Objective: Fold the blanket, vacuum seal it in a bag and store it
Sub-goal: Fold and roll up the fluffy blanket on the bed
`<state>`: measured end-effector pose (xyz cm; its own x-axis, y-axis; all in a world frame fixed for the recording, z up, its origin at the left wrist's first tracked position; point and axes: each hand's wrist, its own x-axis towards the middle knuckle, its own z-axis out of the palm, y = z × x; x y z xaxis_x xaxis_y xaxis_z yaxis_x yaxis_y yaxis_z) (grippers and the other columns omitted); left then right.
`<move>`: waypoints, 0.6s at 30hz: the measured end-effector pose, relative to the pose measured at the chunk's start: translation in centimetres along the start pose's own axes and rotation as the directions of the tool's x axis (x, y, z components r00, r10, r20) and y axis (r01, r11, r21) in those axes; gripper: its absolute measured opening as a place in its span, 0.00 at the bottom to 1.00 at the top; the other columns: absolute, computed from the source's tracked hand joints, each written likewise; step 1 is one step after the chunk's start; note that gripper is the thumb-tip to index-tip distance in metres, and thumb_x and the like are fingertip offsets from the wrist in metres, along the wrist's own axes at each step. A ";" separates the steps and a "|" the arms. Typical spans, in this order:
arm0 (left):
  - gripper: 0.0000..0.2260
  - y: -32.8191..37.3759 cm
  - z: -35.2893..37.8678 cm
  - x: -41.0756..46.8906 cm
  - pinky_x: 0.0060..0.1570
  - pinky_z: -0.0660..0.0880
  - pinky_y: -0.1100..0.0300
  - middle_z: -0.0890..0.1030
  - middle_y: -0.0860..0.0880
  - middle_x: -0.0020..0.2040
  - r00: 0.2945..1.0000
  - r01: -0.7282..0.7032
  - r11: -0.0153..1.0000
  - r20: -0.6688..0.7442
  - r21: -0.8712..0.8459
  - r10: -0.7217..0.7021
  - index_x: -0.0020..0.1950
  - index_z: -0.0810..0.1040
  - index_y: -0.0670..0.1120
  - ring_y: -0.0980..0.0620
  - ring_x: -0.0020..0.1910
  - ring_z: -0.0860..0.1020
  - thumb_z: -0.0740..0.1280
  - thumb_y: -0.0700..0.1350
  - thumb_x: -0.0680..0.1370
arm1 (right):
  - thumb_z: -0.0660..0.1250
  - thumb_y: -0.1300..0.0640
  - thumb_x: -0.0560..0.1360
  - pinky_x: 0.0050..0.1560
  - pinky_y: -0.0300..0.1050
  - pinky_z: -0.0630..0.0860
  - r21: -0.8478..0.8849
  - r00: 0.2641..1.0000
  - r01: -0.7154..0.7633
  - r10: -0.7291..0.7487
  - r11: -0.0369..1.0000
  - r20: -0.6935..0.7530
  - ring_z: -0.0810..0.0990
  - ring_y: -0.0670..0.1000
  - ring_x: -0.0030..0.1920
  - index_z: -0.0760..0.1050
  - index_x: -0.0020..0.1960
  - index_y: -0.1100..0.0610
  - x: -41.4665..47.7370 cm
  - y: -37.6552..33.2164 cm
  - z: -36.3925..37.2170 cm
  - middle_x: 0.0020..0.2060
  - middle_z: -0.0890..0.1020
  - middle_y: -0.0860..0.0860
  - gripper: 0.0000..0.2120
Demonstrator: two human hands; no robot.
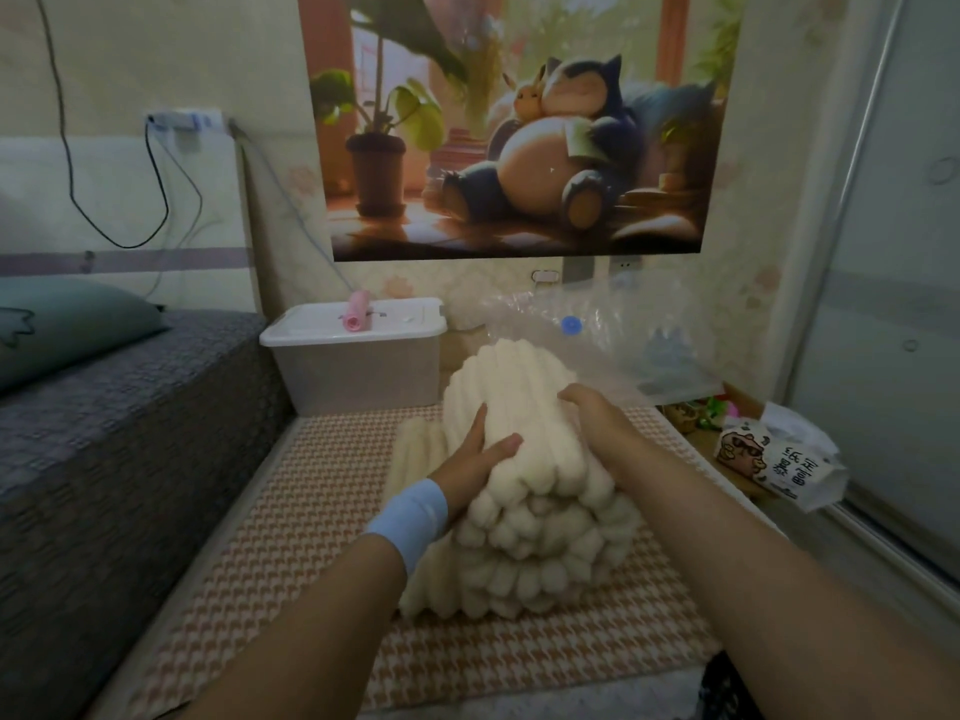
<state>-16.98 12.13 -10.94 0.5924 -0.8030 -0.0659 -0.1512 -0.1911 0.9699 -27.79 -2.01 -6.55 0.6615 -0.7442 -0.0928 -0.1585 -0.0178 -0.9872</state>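
Mat [291, 511]: houndstooth floor covering, bearing the blanket.
Blanket [524, 511]: cream, ribbed, folded in a thick stack on the mat, upper fold raised. Judged soft, bulky, light, springy; hold both flanks, compressing.
Bag [623, 350]: clear plastic, just behind the blanket.
Left hand [475, 459]: fingers straight, pressing the blanket's left flank.
Right hand [595, 415]: fingers curled over the upper fold, gripping it.

Mat [291, 537] lies open at 6 to 8 o'clock of the blanket [524, 511]; bed [104, 433] blocks 9, storage box [358, 371] 11, bag [623, 345] 1, tissue pack [774, 459] 3.
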 end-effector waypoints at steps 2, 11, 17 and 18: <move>0.37 -1.0 -1.3 -0.6 0.74 0.57 0.52 0.61 0.50 0.76 0.999 0.001 0.996 -0.049 -0.085 -0.005 0.78 0.54 0.54 0.47 0.73 0.62 0.66 0.62 0.74 | 0.65 0.42 0.73 0.63 0.52 0.73 -0.071 0.994 0.088 -0.083 0.994 0.068 0.79 0.55 0.57 0.78 0.61 0.56 0.0 -0.1 0.6 0.60 0.80 0.55 0.23; 0.36 0.4 -9.9 -3.7 0.71 0.58 0.54 0.58 0.45 0.78 0.970 0.243 0.584 -0.198 0.775 -0.141 0.79 0.51 0.49 0.44 0.75 0.60 0.62 0.61 0.78 | 0.53 0.33 0.77 0.71 0.74 0.43 -0.779 0.909 0.418 -0.229 0.468 0.350 0.37 0.55 0.79 0.49 0.78 0.34 -1.0 2.3 8.4 0.79 0.39 0.45 0.30; 0.24 4.5 -8.1 -2.6 0.73 0.49 0.57 0.54 0.49 0.79 0.980 -0.017 0.648 -0.116 0.761 0.163 0.78 0.53 0.53 0.47 0.77 0.53 0.55 0.52 0.83 | 0.57 0.45 0.81 0.76 0.65 0.46 -0.586 0.826 0.491 -0.131 0.645 0.548 0.42 0.57 0.80 0.51 0.79 0.41 0.1 2.2 11.2 0.80 0.48 0.48 0.29; 0.23 3.6 -7.2 -2.5 0.73 0.47 0.57 0.53 0.48 0.79 0.986 -0.033 0.649 -0.082 0.760 0.145 0.79 0.52 0.51 0.47 0.77 0.51 0.52 0.51 0.84 | 0.59 0.51 0.82 0.77 0.57 0.52 -0.443 0.818 0.465 -0.180 0.767 0.546 0.52 0.57 0.79 0.59 0.78 0.47 0.3 2.0 10.8 0.78 0.58 0.50 0.26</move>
<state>-13.31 17.49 -5.58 0.6269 -0.7733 0.0951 -0.7187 -0.5269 0.4537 -20.01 4.96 -10.00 0.9699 -0.2415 0.0314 -0.1392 -0.6554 -0.7423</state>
